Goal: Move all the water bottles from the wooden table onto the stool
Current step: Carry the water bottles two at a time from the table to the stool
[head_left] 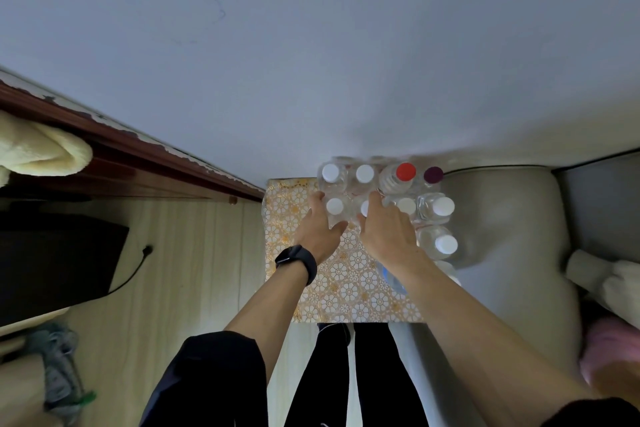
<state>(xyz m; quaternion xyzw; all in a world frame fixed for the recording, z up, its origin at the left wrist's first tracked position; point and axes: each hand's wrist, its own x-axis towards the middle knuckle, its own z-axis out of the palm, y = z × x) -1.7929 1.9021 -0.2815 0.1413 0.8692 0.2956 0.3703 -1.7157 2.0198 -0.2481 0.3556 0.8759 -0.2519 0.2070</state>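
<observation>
Several clear water bottles stand on a surface covered with a gold floral cloth (349,284), clustered at its far right against the wall. Most have white caps (330,172); one has a red cap (406,171) and one a dark purple cap (433,174). My left hand (320,227), with a black watch on the wrist, grips a white-capped bottle (335,206) in the near row. My right hand (384,229) wraps around the bottle beside it (364,208). More white-capped bottles (445,243) stand to the right of my right hand, and another lies partly hidden under my right forearm.
A beige cushioned seat (512,239) lies to the right of the cloth. A dark wooden bed frame (138,163) with a cream blanket (38,149) runs at the left. A black panel (55,263) with a cable sits on the pale wood floor (194,253).
</observation>
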